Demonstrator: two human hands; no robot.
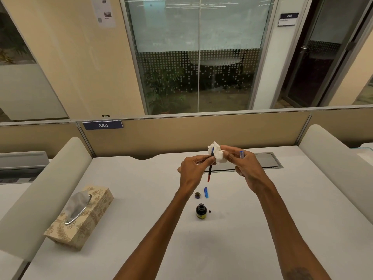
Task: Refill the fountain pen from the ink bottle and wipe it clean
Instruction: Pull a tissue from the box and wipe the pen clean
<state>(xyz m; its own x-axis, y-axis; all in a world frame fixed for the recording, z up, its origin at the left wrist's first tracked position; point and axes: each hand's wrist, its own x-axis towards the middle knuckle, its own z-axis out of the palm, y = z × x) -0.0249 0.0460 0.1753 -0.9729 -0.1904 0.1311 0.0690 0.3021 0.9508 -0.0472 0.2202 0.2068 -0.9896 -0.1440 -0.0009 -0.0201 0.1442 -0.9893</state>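
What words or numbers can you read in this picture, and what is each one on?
"384": blue plate on the desk partition.
"036": door sign beside the dark door; the smaller line under it is blurred.
Paper notice on the wall: too small to read.
Ink bottle label: too small to read.

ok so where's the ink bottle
In the head view the ink bottle stands near the middle of the white desk, just nearer the person than a small dark cap and a blue pen part, right of the tissue box.
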